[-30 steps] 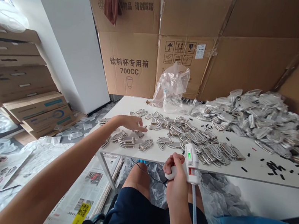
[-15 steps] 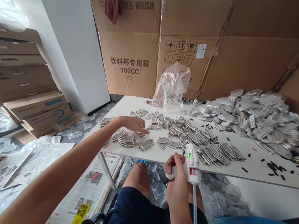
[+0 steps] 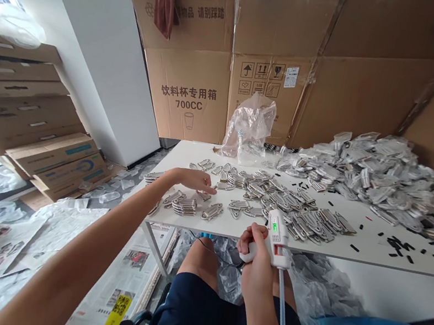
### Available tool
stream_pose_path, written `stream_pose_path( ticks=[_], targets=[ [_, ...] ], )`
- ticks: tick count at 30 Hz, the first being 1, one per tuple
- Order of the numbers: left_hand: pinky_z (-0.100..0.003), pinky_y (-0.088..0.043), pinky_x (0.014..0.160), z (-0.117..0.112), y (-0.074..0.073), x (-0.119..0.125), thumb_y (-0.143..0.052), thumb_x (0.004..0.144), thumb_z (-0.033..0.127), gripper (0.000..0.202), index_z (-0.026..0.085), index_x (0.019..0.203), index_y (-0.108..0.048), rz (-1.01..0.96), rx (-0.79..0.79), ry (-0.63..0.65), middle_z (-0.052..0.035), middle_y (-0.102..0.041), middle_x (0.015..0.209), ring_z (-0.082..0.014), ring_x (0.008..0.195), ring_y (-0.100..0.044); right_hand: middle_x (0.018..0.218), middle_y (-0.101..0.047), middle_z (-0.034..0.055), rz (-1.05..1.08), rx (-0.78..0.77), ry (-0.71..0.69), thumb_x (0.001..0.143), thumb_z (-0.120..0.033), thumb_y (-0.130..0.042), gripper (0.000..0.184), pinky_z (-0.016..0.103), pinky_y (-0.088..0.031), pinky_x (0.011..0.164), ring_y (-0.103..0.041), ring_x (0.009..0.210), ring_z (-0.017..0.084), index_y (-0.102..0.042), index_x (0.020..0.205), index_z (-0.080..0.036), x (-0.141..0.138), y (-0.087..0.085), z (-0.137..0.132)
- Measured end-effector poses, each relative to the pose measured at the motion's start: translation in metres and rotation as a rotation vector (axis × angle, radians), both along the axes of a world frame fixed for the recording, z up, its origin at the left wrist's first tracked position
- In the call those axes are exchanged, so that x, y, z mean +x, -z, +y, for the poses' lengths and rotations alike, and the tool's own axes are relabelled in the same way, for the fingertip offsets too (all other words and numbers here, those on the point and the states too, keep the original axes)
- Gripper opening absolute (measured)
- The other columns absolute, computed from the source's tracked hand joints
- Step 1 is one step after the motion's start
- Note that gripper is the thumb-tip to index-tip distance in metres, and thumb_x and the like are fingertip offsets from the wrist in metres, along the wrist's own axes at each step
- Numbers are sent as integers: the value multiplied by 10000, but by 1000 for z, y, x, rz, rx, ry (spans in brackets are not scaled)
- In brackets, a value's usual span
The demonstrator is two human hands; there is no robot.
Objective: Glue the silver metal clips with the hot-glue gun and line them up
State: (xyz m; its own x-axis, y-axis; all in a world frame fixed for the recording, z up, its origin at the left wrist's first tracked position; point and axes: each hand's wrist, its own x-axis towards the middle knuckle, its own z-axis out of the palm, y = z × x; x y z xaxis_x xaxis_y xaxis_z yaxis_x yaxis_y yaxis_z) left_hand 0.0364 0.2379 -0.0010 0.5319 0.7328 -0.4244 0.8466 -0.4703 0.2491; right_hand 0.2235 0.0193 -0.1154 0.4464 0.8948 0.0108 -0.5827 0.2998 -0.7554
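Two bare hands: left hand (image 3: 196, 180) near the centre, palm down, fingers stretched over grey pieces (image 3: 289, 202); whether it pinches one, I cannot tell. Right hand (image 3: 259, 258) at 5 o'clock, curled around a glue gun (image 3: 279, 238).
Glue gun: at 4 o'clock, clear stick (image 3: 282, 300) trailing toward 5; green readout illegible.
Grey pieces: strewn across the white table (image 3: 230, 229), mostly toward 3 o'clock from the left hand.
Since half a second ago: both hands keep their pose; cardboard wall (image 3: 278, 25) and brown cloth (image 3: 166, 10) sit slightly lower in view.
Carton print: 11 o'clock, "饮料杯专用箱 700CC"; above it, "请别踩踏"; 1 o'clock, umbrella and arrow symbols.
Yellow tag (image 3: 115, 315): 7 o'clock, QR code.
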Motion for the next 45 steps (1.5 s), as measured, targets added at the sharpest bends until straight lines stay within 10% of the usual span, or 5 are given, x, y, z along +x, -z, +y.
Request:
stream_pose_path(
  ticks=[12, 29, 45],
  targets=[
    [-470, -545, 1057, 20, 35, -6, -882, 666, 627, 676, 290, 1238, -759, 62, 177, -41, -104, -732, 1416, -381, 1268, -682, 604, -554, -66, 70, -29, -26, 860, -412, -864, 308, 218, -387, 510, -408, 486, 77, -640, 776, -217, -1, -5, -3],
    [-538, -588, 1060, 28, 22, -5, -721, 1039, 426, 369, 183, 1317, -709, 212, 196, -122, -125, -698, 1394, -293, 1229, -693, 613, -549, -68, 61, -20, -8, 881, -403, -839, 295, 226, -390, 511, -411, 484, 82, -638, 772, -217, 2, -4, -2],
    [-502, -625, 1003, 52, 55, 8, -717, 1047, 380, 370, 186, 1360, -683, 3, 415, -351, -125, -689, 1391, -280, 1189, -708, 628, -562, -65, 84, -46, -7, 887, -439, -847, 324, 230, -383, 529, -410, 498, 76, -637, 786, -213, 4, 3, 0]
  ],
)
